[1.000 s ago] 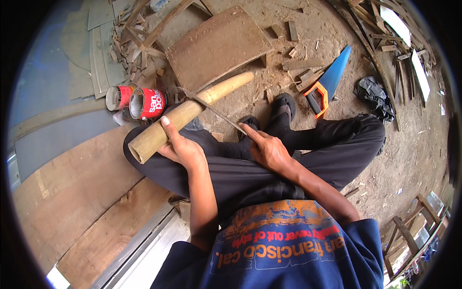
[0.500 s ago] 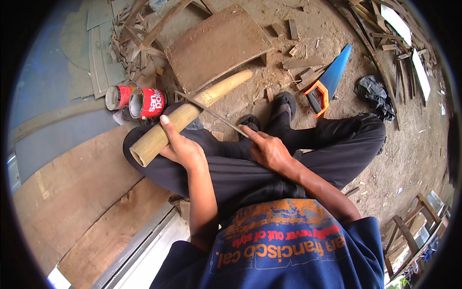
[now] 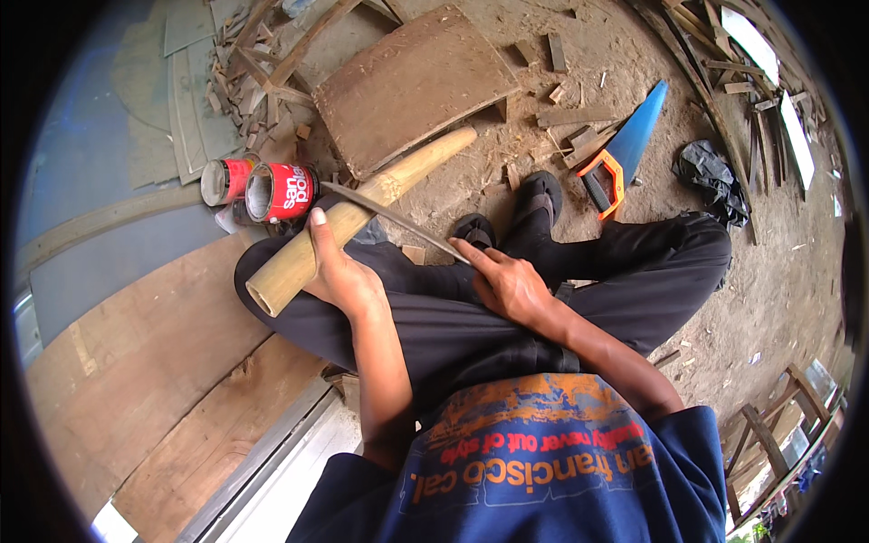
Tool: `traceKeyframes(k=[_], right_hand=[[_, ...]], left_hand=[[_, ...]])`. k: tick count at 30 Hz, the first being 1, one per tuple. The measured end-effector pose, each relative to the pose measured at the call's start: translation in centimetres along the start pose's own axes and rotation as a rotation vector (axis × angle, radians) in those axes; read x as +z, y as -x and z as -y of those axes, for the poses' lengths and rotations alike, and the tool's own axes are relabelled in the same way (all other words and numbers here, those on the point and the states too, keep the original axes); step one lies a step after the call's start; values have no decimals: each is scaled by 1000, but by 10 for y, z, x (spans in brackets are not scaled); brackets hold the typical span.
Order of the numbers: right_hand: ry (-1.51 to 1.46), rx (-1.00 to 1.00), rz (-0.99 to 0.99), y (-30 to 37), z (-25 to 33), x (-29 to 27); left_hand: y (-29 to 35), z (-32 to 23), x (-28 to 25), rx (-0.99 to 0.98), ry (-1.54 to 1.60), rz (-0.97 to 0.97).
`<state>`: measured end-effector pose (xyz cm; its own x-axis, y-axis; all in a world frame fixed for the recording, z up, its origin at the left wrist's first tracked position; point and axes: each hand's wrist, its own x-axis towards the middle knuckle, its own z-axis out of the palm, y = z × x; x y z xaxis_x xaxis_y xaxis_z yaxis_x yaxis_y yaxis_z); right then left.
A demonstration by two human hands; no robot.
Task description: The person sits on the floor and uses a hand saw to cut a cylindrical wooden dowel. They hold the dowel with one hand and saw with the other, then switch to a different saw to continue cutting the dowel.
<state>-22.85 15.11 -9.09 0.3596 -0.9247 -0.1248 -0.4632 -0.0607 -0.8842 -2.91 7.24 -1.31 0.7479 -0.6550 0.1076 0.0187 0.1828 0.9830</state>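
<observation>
A length of bamboo (image 3: pixel 291 265), its hollow end toward me at the left, slants across my left thigh and tapers away to the far right. My left hand (image 3: pixel 348 279) grips it from the right side, thumb lying along the top. In my closed right hand (image 3: pixel 516 288) is a long knife (image 3: pixel 412 224) with a narrow, dull metal blade; its handle is hidden by the fingers. The blade crosses the bamboo just beyond my left thumb, beside a paler scraped patch, and its tip sticks out past the far left side.
A low wooden bench (image 3: pixel 412 86) stands ahead, close to the bamboo's far end. Two red cans (image 3: pixel 281 192) sit at the left. A blue handsaw (image 3: pixel 625 149) with an orange handle and a crumpled black plastic bag (image 3: pixel 712 181) lie at the right among wood scraps.
The blade has turned slightly, showing more of its flat side, and sits a touch nearer my left thumb. Both hands keep their holds; the whole view has shifted a little.
</observation>
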Motion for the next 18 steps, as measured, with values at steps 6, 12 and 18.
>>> traceKeyframes(k=[6, 12, 18], right_hand=[[-11, -56, -7, -3, 3, 1], [21, -3, -91, -8, -19, 7], [-45, 87, -91, -7, -28, 9]], left_hand=[[2, 7, -2, 128, -40, 15], [-1, 8, -6, 110, -113, 61], [6, 3, -2, 48, -81, 55]])
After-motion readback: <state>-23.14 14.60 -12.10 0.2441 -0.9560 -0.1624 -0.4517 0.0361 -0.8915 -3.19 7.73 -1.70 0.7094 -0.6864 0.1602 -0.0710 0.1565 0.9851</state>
